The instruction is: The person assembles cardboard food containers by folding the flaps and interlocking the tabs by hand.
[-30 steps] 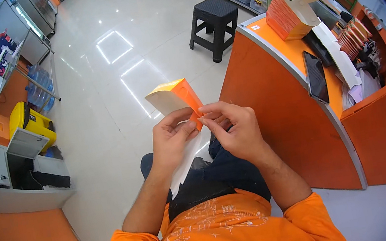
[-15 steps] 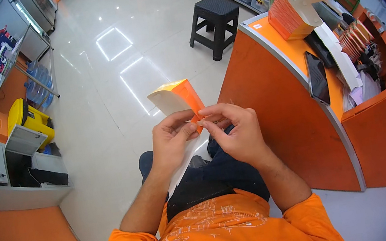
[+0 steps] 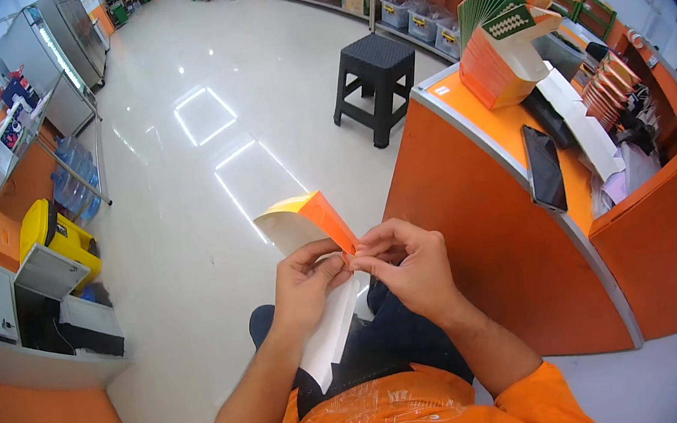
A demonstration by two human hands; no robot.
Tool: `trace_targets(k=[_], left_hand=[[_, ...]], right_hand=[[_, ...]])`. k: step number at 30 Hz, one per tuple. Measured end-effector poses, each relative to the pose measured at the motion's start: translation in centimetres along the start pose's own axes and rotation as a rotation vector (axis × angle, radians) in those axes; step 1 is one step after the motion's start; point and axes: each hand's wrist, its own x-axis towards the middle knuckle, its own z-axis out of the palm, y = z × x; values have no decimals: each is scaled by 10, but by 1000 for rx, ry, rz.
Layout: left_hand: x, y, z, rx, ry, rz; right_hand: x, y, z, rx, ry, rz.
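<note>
Above my lap I hold an orange, yellow and white cardboard piece [image 3: 330,223], partly folded, with its wide end pointing away from me. My left hand [image 3: 305,292] pinches it near the middle between thumb and fingers. The fingertips of my right hand [image 3: 411,269] are closed on the orange edge, touching the left fingertips. A long white flap of the same piece hangs below my left hand toward my lap. The exact fold between the fingertips is hidden.
To the right, an orange counter [image 3: 451,122] carries a fanned stack of orange and green cartons [image 3: 499,59] and a black phone [image 3: 544,168]. Beyond it stands a black stool [image 3: 376,76]. At left are a yellow bin [image 3: 47,231] and an open grey cabinet [image 3: 40,301].
My view has tilted upward, so the hands and cardboard sit lower in the picture. More of the white flap shows below my left hand. Both hands keep their pinch.
</note>
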Motion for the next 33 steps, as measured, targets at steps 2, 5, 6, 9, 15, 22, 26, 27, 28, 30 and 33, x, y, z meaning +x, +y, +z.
trace_targets(k=[2,5,6,9,15,22,26,27,28,30,33], left_hand=[[1,-3,2,-38,-28,50],[3,-1,2,102,-68,49],[2,0,4,89,-69,38],[-4,3,12,115,-123,58],[-24,39,8,791,-207,635],[-31,55,-29,1620,-289,813],[-38,37,-34,1546,-403,863],[-36,29,-39,1515,-402,959],[-33,25,-42,1511,-394,955],[-28,18,-45,1490,-386,946],[-22,16,-40,1274,-228,885]], right_hand=[[0,0,2,-101,-28,-17],[2,3,2,-157,-37,-62],[3,4,2,-159,-37,-82],[9,8,-3,-233,10,-121],[33,27,-44,-85,-144,192],[41,40,-91,182,-304,484],[37,56,-90,268,-380,605],[36,66,-88,274,-418,610],[36,76,-85,281,-456,614],[32,98,-84,354,-468,598],[25,97,-78,574,-291,661]])
